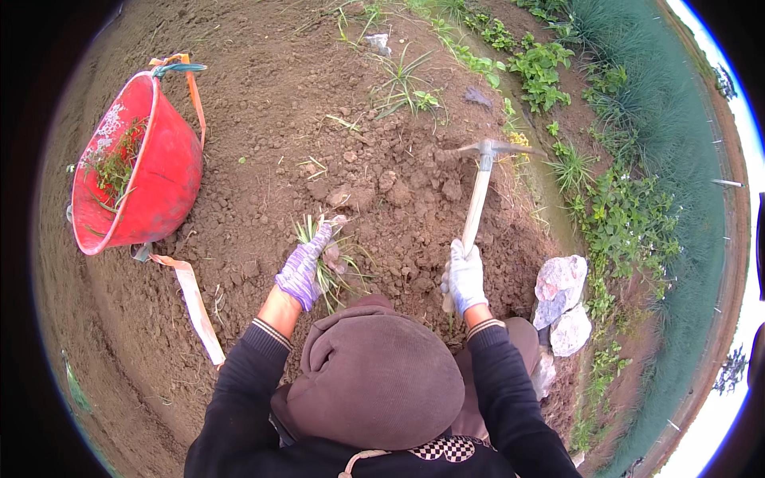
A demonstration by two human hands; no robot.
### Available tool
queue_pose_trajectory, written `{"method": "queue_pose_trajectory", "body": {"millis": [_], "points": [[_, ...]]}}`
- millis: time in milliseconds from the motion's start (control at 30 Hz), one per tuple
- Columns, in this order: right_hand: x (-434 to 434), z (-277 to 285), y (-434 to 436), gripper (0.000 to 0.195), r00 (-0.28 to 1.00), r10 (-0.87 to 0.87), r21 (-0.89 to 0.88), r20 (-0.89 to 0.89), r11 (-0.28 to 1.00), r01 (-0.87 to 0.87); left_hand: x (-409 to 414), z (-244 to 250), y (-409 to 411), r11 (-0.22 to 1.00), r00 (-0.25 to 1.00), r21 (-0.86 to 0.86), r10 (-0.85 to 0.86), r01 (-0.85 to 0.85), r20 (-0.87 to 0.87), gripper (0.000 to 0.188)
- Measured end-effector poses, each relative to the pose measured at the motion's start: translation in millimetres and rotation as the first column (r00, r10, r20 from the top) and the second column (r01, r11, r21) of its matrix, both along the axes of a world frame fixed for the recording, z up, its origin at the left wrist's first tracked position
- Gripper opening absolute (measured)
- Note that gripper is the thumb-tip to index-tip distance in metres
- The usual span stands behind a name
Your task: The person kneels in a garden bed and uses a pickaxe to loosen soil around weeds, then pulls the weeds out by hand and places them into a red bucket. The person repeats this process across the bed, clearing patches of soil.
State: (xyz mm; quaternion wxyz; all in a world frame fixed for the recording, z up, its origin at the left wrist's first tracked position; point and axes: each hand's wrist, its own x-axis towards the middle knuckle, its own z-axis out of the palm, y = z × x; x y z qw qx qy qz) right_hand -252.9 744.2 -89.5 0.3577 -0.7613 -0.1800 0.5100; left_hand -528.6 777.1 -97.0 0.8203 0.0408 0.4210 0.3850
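My left hand point(305, 263), in a purple and white knit glove, is closed around a bunch of pulled grass point(326, 278) with soil about its roots. In a pale glove, my right hand point(465, 276) grips the wooden handle of a small pick mattock point(477, 203). The metal head point(490, 147) is just over or touching the ground at the edge of the dug patch; which one I cannot tell. Loose brown clods point(394, 191) lie between the two hands and beyond them.
A red bucket point(173, 173) with pulled weeds inside lies tilted at the left, an orange strap point(194, 305) trailing from it. White rocks point(562, 293) sit near my right knee. Green plants point(633, 221) grow beyond a shallow ditch point(553, 209). Grass tufts point(403, 83) stand farther ahead.
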Motion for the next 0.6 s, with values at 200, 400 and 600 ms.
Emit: {"method": "queue_pose_trajectory", "body": {"millis": [200, 400, 600], "points": [[-12, 65, -74, 0.021, 0.999, 0.035, 0.057, 0.04, 0.998, -0.037, 6, 9, 1, 0.995, 0.994, -0.085, 0.048, -0.056, -0.097, 0.038], [-4, 116, 57, 0.024, 0.991, -0.126, 0.721, 0.043, 0.69, 0.056, 2, 1, 6, 0.999, 0.999, -0.021, 0.041, -0.041, -0.014, 0.036], [9, -49, -27, 0.038, 0.785, 0.332, -0.15, 0.523, 0.943, -0.299, 7, -3, 3, 0.995, 0.996, -0.054, -0.084, 0.084, 0.009, 0.027]]}}
